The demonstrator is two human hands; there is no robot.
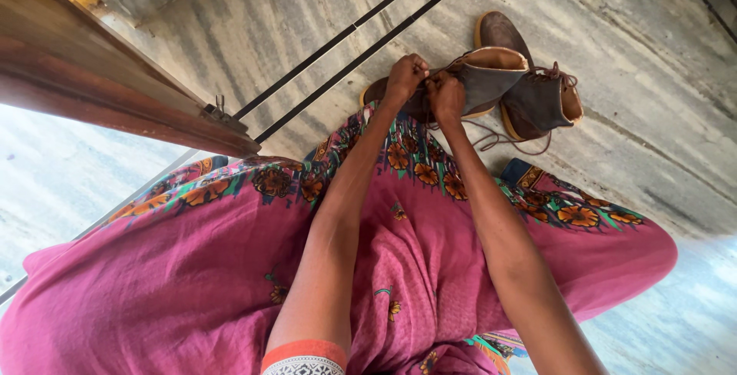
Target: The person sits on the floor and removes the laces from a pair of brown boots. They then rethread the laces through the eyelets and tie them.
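Observation:
Two brown ankle boots stand on the stone floor ahead of me. The nearer boot (484,79) lies across my view, and the farther boot (537,91) stands beside it with loose reddish laces (507,141) trailing on the floor. My left hand (405,77) and my right hand (445,95) are side by side on the nearer boot's lacing, fingers pinched on the laces. A pink cloth with an orange flower border (430,175) covers my lap and legs below my forearms.
A dark wooden door edge (115,91) with a small metal fitting (219,110) juts in from the left. Two black lines (361,37) run diagonally over the grey stone floor (629,45).

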